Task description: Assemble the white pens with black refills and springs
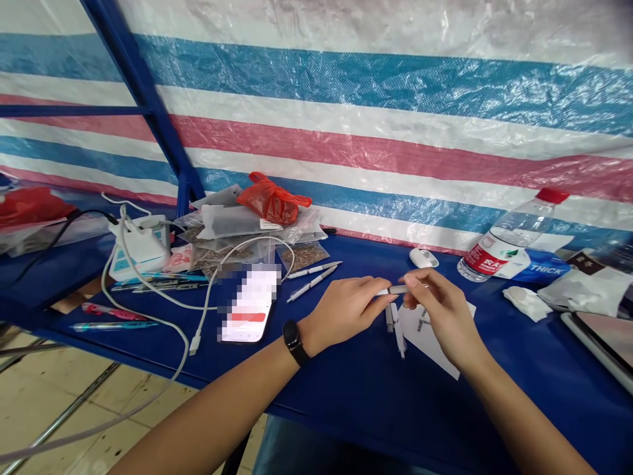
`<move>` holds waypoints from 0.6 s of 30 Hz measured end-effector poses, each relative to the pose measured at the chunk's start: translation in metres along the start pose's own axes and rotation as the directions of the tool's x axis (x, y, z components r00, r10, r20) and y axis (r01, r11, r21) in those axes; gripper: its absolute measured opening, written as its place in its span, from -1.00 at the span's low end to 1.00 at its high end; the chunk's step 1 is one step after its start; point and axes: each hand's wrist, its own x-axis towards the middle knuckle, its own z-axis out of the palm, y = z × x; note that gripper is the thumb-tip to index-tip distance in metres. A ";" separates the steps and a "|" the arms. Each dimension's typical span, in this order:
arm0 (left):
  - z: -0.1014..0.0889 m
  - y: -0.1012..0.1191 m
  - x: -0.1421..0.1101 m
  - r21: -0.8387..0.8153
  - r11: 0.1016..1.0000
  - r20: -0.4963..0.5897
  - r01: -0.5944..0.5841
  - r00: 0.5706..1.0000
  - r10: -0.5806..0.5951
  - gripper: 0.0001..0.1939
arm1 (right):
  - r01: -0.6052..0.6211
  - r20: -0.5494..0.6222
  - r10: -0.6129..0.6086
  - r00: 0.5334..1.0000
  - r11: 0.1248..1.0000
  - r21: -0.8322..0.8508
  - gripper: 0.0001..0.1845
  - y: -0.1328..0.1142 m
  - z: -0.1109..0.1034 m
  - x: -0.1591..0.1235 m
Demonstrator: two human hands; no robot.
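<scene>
Both hands meet over the blue table [346, 396] and pinch one small white pen-like part [395, 289] between them. My left hand [346, 309], with a black wristband, grips its left end. My right hand [438, 310] grips its grey right end with thumb and fingers closed. Under the hands lie more white pen parts [398, 330] on a white paper sheet [430, 340]. Two assembled white pens [312, 277] lie just left of my left hand.
A phone [250, 303] lies left of the hands with a white cable [198, 330] and charger [141, 245]. Behind it are plastic bags [232, 221] and a red bag [271, 201]. A water bottle [514, 241], a tissue [527, 302] and a tablet [601, 340] sit right.
</scene>
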 end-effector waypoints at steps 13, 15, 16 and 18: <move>-0.001 0.001 -0.001 0.041 0.999 0.005 0.004 1.000 -0.004 -0.66 | 0.095 0.019 -0.095 0.995 0.995 -0.002 -0.45 -0.005 0.000 0.001; -0.001 0.001 -0.001 0.041 0.999 0.015 -0.013 1.000 0.013 -0.66 | 0.096 -0.011 -0.098 0.995 0.991 -0.091 -0.40 -0.005 0.000 0.001; -0.001 0.001 -0.001 0.041 0.999 0.024 -0.026 0.999 0.025 -0.67 | 0.085 -0.040 -0.091 0.995 0.987 -0.136 -0.35 -0.003 0.000 0.000; -0.001 0.002 -0.001 0.045 0.998 0.031 -0.034 0.999 0.033 -0.67 | 0.039 -0.076 -0.054 0.996 0.983 -0.179 -0.26 -0.001 -0.001 -0.001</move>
